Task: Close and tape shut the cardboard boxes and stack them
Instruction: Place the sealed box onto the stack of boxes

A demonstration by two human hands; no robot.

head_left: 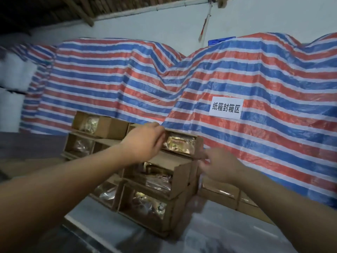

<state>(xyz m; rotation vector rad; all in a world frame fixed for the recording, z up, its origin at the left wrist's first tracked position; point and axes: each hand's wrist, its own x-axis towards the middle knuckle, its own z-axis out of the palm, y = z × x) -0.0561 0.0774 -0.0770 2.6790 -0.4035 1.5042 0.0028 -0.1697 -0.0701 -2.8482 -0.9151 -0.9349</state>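
Note:
Several open cardboard boxes are stacked on their sides in front of me, with shiny packets showing inside. The top box [197, 146] holds a gold packet [179, 144]. My left hand [144, 142] is curled on that box's upper left edge. At the box's right corner my right hand [218, 166] has its fingers curled against the cardboard; it is blurred. Below sit a middle box [179, 177] and a bottom box [173, 213].
More open boxes [113, 127] stand at the back left. Taped boxes [220, 195] lie low on the right. A red, white and blue striped tarp [255, 79] with a white paper sign [226, 107] hangs behind. The stack rests on a grey table [209, 232].

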